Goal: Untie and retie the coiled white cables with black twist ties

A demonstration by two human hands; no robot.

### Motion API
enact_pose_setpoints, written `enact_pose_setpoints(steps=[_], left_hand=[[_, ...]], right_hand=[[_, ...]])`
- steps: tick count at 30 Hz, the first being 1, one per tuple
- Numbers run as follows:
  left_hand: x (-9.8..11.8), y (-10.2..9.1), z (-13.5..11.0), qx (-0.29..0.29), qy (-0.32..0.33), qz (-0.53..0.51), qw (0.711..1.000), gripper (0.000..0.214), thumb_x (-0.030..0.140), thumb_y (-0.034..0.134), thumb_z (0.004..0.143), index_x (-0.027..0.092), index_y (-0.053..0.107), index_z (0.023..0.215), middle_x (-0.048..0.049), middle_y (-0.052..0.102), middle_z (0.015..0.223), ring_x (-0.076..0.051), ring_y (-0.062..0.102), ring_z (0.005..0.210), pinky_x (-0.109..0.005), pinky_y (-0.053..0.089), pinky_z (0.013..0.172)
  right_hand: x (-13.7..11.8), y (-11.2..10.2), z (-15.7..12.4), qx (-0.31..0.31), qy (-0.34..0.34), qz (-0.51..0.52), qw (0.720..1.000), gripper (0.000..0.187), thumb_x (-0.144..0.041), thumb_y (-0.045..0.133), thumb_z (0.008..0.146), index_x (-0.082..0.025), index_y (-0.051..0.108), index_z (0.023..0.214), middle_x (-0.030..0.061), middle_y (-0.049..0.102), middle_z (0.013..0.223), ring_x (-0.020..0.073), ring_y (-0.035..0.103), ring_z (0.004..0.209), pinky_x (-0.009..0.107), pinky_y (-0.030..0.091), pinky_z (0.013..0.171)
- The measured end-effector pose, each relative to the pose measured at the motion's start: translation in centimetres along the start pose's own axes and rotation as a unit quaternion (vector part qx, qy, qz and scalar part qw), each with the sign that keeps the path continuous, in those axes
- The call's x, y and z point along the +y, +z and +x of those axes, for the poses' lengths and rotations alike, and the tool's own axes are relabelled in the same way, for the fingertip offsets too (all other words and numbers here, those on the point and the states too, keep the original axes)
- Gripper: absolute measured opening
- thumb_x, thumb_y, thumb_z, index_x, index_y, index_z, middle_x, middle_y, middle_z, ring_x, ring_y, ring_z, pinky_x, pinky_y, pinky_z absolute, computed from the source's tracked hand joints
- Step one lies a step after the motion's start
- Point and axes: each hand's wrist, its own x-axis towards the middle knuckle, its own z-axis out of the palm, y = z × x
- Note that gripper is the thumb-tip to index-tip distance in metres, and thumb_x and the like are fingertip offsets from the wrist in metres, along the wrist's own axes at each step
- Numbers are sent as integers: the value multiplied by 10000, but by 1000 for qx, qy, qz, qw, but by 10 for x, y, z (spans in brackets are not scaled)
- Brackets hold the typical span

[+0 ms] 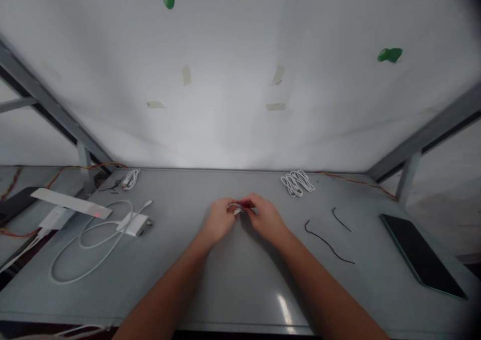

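Observation:
Both hands meet over the middle of the grey table [240, 290]. A small bundle of white cable [237, 209] shows between them, mostly covered by the fingers. My left hand [221, 217] is closed around its left side. Thumb and fingers of my right hand [265, 217] are pinched together at its right end, close to the left fingertips. Whether the right fingers also grip a thin tie is too small to make out. Two black twist ties, a longer one [326, 240] and a shorter one [341, 219], lie to the right of my right forearm.
Coiled white cables [296, 182] lie at the back right, another coil [131, 179] at the back left beside black ties [112, 186]. A white charger [133, 224] with a looped cable and a white power strip [71, 202] occupy the left. A dark tablet [423, 255] lies right.

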Motion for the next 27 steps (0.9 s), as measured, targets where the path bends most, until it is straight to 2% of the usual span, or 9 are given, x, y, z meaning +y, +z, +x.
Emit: enact_pose_setpoints(steps=[5, 9, 15, 19, 22, 25, 27], left_hand=[[-1, -3, 2, -34, -16, -28, 999, 318, 111, 505, 880, 119, 806, 983, -94, 799, 880, -172, 623, 626, -298, 507, 681], [-4, -3, 3, -44, -2, -15, 999, 297, 146, 535, 884, 148, 814, 987, -91, 803, 878, -210, 677, 719, -312, 526, 721], [-12, 3, 3, -25, 64, 81, 994, 267, 126, 586, 850, 194, 807, 982, -112, 805, 1026, -255, 718, 935, -346, 514, 876], [-13, 5, -3, -12, 97, 129, 987, 273, 121, 521, 891, 189, 779, 948, -114, 782, 1002, -248, 703, 935, -353, 505, 899], [-12, 5, -6, -20, 127, 129, 983, 287, 108, 530, 884, 198, 759, 1030, -105, 755, 1052, -240, 685, 981, -350, 503, 924], [-10, 6, -8, -28, 145, 134, 980, 255, 129, 555, 906, 192, 744, 1065, -108, 738, 1061, -244, 678, 991, -361, 499, 935], [-7, 8, -8, -8, 137, 151, 979, 243, 111, 524, 930, 178, 739, 1019, -111, 735, 1023, -241, 678, 962, -364, 498, 922]], right_hand=[[-2, -5, 3, -33, -7, 0, 999, 311, -14, 674, 823, -210, 756, 1049, 45, 737, 976, 177, 705, 879, 311, 562, 832], [1, -6, 7, -22, -20, 7, 1000, 228, -21, 673, 830, -212, 786, 882, 38, 738, 939, 167, 708, 850, 299, 561, 814], [-2, -5, 7, -24, -31, -10, 999, 302, 35, 602, 800, -215, 768, 781, 19, 738, 865, 155, 707, 809, 265, 536, 764], [-4, -2, 7, 3, -18, -52, 998, 301, 33, 584, 792, -215, 753, 763, 12, 726, 790, 159, 689, 742, 255, 519, 703], [-4, 0, 7, 18, -16, -72, 997, 311, 37, 575, 800, -216, 753, 778, 17, 743, 815, 161, 692, 744, 262, 527, 718], [-5, 3, 6, 25, -52, -135, 989, 308, 42, 581, 806, -213, 754, 815, 35, 745, 826, 190, 679, 799, 290, 529, 747], [-6, 5, 5, 33, -84, -192, 977, 304, 44, 589, 804, -211, 751, 837, 54, 734, 821, 220, 656, 838, 315, 524, 757]])
